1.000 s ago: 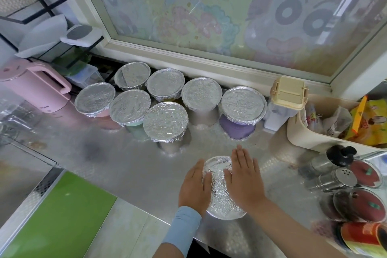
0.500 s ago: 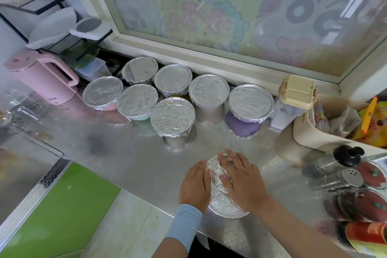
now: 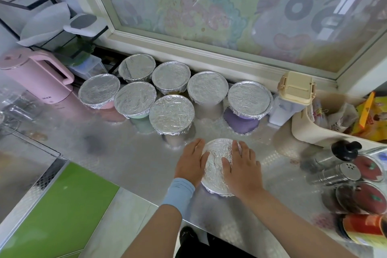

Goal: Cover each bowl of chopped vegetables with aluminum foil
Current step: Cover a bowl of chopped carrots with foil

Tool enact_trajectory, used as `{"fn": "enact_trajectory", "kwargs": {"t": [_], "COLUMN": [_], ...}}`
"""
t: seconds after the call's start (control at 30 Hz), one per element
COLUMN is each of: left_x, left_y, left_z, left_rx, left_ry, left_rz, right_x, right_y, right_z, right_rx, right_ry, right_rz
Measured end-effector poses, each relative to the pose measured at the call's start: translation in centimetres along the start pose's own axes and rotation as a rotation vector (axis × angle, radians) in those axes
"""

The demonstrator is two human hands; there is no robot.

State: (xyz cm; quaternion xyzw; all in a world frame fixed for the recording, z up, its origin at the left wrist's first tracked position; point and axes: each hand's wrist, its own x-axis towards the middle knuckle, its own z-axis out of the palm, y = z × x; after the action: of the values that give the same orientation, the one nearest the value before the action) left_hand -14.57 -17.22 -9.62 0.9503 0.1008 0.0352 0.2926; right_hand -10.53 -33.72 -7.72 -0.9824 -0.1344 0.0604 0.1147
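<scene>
Hands flat, fingers nearly straight, left hand (image 3: 191,164) and right hand (image 3: 241,166) are pressing foil (image 3: 215,163) over the nearest bowl (image 3: 217,191) on the surface (image 3: 136,159); crimping its rim is probably coming next.

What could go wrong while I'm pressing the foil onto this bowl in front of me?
The right hand presses flat on the foil; pressing hard might tear it or cave it in. The bowl sits near the front edge of the counter, so a shove from the left hand could slide it off. Pushing it back might bump the nearest covered bowl.
</scene>
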Motion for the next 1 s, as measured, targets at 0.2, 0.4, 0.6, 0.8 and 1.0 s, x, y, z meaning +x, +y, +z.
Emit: {"fn": "enact_trajectory", "kwargs": {"t": [0.2, 0.4, 0.6, 0.8, 1.0], "left_x": [-1.4, -3.8, -4.1, -4.6, -4.8], "left_y": [1.8, 2.5, 3.0, 3.4, 3.7], "left_z": [1.2, 3.2, 2.8, 3.2, 2.7], "left_rx": [0.141, 0.169, 0.224, 0.256, 0.256], "left_ry": [0.049, -0.004, 0.008, -0.009, -0.021], "left_rz": [0.083, 0.017, 0.035, 0.062, 0.112], "right_x": [-0.8, -0.8, -0.7, -0.6, -0.5], "right_y": [1.2, 1.3, 2.4, 4.6, 5.0], "right_z": [1.5, 1.4, 1.6, 1.2, 1.6], "right_rx": [-0.037, -0.004, -0.005, -0.007, 0.042], "right_ry": [-0.019, 0.009, -0.003, -0.014, 0.016], "right_rz": [-0.061, -0.077, -0.189, -0.376, -0.391]}}
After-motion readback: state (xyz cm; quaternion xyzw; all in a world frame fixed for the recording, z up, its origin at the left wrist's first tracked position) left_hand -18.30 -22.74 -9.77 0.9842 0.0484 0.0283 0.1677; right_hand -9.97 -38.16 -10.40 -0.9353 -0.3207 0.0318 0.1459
